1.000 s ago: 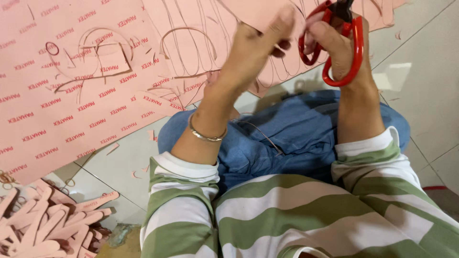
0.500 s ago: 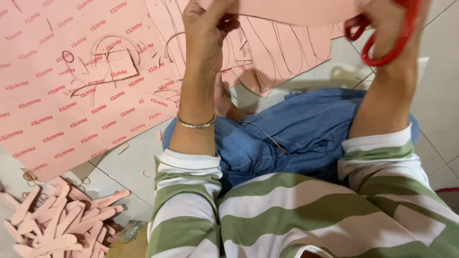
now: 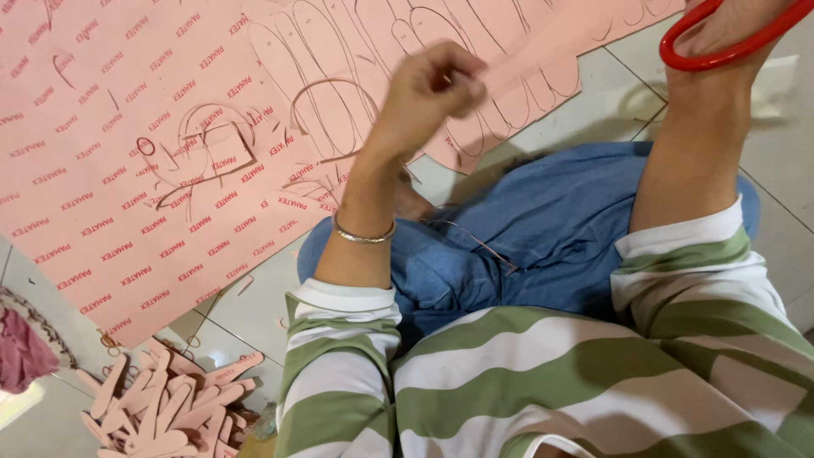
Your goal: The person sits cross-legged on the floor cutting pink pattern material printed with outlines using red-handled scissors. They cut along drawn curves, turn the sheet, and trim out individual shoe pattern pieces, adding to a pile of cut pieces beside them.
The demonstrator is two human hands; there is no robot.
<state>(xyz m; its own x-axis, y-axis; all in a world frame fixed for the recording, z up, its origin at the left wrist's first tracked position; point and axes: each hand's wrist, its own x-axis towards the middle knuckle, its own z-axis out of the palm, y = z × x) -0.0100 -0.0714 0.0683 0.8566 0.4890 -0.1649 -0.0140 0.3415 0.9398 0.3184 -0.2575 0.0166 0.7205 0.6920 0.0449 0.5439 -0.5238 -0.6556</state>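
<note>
1 head view, looking steeply down, close

The right hand [image 3: 729, 34] was mostly cut off by the top edge, so only the red scissors' [image 3: 721, 53] handle loop showed, blades out of frame. The left hand [image 3: 424, 89] was a bit blurred, fingertips hard to make out against the pink sheet [image 3: 127, 170].

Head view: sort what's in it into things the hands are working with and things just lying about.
In use:
- left hand, pinching the pink sheet's edge
- pink sheet, with pen outlines drawn on it
- right hand, in the handle of the red scissors

Lying about:
- pile of pink cut-out strips on the floor
- dark pink cloth at the left edge
</note>
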